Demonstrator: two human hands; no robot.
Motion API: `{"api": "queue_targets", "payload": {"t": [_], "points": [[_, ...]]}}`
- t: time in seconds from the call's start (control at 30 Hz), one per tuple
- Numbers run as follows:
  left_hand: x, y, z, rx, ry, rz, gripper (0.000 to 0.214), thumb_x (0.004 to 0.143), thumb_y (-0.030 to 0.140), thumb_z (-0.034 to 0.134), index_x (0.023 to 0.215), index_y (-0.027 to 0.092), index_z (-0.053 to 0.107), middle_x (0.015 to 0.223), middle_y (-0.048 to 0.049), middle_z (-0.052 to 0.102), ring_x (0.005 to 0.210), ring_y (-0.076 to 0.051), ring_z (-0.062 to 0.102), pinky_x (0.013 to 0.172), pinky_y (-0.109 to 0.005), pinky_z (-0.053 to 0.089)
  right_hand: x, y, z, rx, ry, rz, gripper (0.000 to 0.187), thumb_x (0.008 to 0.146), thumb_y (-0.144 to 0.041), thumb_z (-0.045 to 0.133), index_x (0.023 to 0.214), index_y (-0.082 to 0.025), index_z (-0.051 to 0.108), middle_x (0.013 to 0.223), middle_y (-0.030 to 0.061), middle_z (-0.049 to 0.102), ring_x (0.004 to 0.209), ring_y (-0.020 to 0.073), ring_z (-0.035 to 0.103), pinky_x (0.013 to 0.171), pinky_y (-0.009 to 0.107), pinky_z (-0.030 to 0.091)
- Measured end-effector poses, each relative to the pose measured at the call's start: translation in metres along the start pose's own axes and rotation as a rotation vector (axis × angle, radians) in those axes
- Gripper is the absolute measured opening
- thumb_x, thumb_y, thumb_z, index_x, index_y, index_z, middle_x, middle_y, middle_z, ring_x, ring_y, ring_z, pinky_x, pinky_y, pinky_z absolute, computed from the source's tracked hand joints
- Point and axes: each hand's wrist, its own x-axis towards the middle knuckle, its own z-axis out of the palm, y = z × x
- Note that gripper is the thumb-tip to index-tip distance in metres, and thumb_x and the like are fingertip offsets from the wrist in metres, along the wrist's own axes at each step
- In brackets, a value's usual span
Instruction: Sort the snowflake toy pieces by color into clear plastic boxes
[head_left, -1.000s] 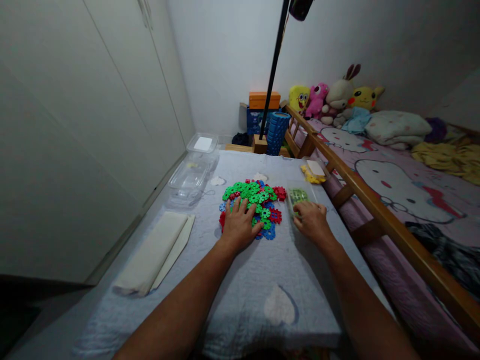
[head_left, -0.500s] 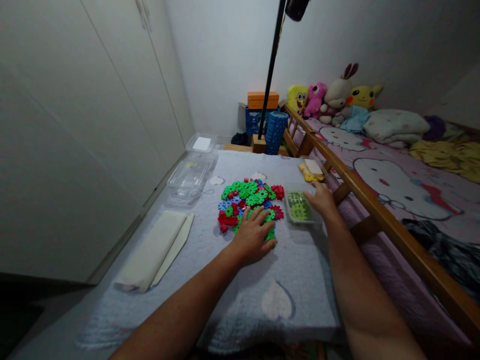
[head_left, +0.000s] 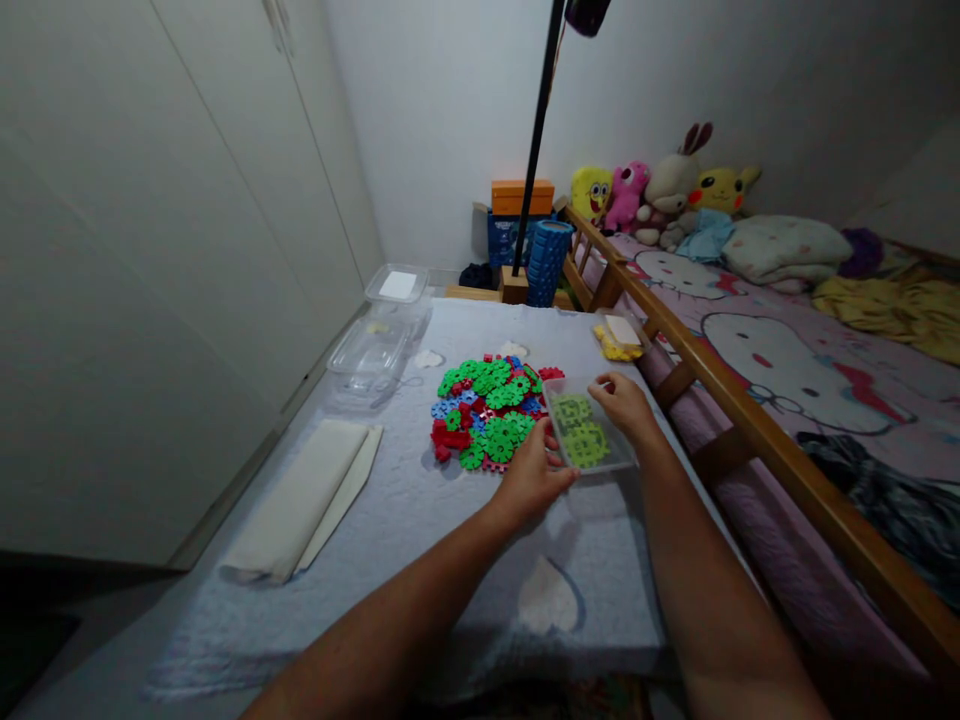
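Observation:
A clear plastic container [head_left: 619, 456] holding light green gear-shaped pieces [head_left: 586, 446] is tilted at the right of the pile. My left hand [head_left: 534, 468] grips its near left corner, thumb along the near wall and fingers partly hidden at the left side. Curled at the container's far right edge is my right hand [head_left: 626, 405]; its fingertips are partly hidden. Left of the container lies a heap of plastic snowflake discs and linking pieces [head_left: 499, 390] in green, red and blue.
Clear containers [head_left: 371, 345] and a lid with a white label [head_left: 397, 287] stand at the table's left edge. A folded cream cloth [head_left: 300, 500] lies nearer. A labelled box of yellow pieces [head_left: 619, 338] sits at back right, beside the wooden bed rail [head_left: 720, 415].
My left hand has left the heap and taken hold of the container. The container has shifted left and towards me and is now tilted, my right hand moving left with it.

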Motion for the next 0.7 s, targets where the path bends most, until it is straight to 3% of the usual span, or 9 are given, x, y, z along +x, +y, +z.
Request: {"api": "queue_targets", "payload": {"t": [0.1, 0.23, 0.53, 0.7], "points": [[-0.001, -0.003, 0.002, -0.177, -0.005, -0.056, 0.081, 0.067, 0.013, 0.08, 0.14, 0.024, 0.047, 0.104, -0.0004, 0.053, 0.071, -0.009, 0.058, 0.061, -0.022, 0.048, -0.005, -0.005, 0.003, 0.032, 0.004, 0.0, 0.045, 0.079, -0.043, 0.062, 0.11, -0.014, 0.075, 0.069, 0.0003, 0.061, 0.066, 0.0196, 0.056, 0.068, 0.031, 0.043], [-0.001, -0.006, 0.001, -0.331, 0.0, -0.115, 0.081, 0.064, 0.016, 0.081, 0.137, 0.023, 0.047, 0.097, 0.0029, 0.053, 0.065, -0.007, 0.058, 0.056, -0.019, 0.044, -0.005, -0.005, 0.006, 0.096, -0.038, -0.039, 0.045, 0.081, -0.042, 0.06, 0.113, -0.015, 0.076, 0.068, 0.0003, 0.062, 0.066, 0.0198, 0.056, 0.069, 0.033, 0.046], [-0.002, -0.004, 0.007, -0.416, 0.032, -0.103, 0.074, 0.071, 0.019, 0.072, 0.138, 0.021, 0.043, 0.079, 0.0079, 0.054, 0.057, -0.009, 0.058, 0.057, -0.023, 0.047, -0.016, -0.01, 0.002, 0.259, 0.124, -0.184, 0.046, 0.081, -0.046, 0.061, 0.113, -0.017, 0.077, 0.096, 0.0079, 0.067, 0.083, 0.0216, 0.061, 0.085, 0.038, 0.051], [-0.004, -0.002, 0.007, -0.444, 0.026, -0.112, 0.086, 0.07, 0.02, 0.071, 0.148, 0.025, 0.036, 0.074, 0.0094, 0.054, 0.056, -0.01, 0.057, 0.057, -0.022, 0.047, -0.023, -0.016, -0.002, 0.457, 0.046, -0.143, 0.051, 0.084, -0.049, 0.06, 0.122, -0.017, 0.071, 0.084, 0.0028, 0.068, 0.075, 0.0186, 0.06, 0.076, 0.034, 0.05]]}}
